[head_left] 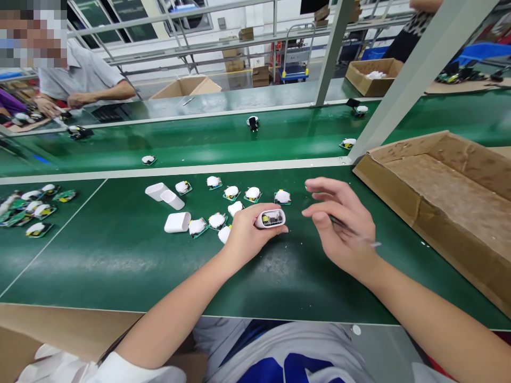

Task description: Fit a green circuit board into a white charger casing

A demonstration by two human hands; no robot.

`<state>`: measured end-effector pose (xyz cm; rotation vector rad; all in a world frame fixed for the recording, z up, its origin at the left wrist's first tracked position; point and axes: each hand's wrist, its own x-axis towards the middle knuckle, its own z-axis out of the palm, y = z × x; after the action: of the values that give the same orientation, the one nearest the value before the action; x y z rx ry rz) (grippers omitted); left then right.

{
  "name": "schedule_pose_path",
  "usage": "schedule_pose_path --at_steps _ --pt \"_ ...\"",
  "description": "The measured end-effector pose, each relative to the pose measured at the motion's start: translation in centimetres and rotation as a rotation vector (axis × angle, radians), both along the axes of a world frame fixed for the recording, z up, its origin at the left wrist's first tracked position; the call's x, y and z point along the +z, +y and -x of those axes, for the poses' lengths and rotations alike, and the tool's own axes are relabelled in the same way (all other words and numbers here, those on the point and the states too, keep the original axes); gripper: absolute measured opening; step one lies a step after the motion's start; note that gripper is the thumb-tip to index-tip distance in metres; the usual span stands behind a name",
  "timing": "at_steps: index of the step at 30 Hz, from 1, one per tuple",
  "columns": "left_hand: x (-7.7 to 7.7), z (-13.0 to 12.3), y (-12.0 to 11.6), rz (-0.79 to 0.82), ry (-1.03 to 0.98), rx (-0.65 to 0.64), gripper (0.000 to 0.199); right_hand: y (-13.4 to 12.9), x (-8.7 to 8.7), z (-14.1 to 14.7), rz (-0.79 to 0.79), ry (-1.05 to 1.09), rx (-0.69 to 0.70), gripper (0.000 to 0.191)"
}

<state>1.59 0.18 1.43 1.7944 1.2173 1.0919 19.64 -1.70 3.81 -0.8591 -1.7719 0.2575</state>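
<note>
My left hand is closed around a white plastic casing, its open end turned to the right. Inside the casing a circuit board with yellow and dark components shows. To the right, apart from the casing, my right hand has its thumb and first fingers spread. A thin, blurred stick-like tool pokes out past its palm; its kind is unclear. Beyond my left hand lie several small circuit boards with white covers. White casings lie left of them.
A large cardboard box stands on the right. More boards are piled at the far left. Behind a pale rail, boards lie on a green belt. A metal post rises at right. A co-worker sits across at left.
</note>
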Motion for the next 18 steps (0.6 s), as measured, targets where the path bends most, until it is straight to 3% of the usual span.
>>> schedule_pose_path --at_steps 2,6,10,18 --pt "-0.1 0.0 0.2 -0.073 0.031 -0.012 0.025 0.1 0.0 -0.1 0.129 -0.126 -0.046 0.012" --pt "-0.2 0.1 0.5 -0.231 0.073 0.001 0.025 0.2 -0.5 0.4 0.339 -0.517 -0.124 0.023" --pt "-0.4 0.2 0.6 -0.274 0.120 0.007 0.029 0.1 -1.0 0.9 0.290 -0.767 -0.192 0.023" --pt "-0.9 0.3 0.4 -0.366 0.259 -0.026 0.037 -0.1 -1.2 1.2 0.314 -0.918 -0.293 0.021"
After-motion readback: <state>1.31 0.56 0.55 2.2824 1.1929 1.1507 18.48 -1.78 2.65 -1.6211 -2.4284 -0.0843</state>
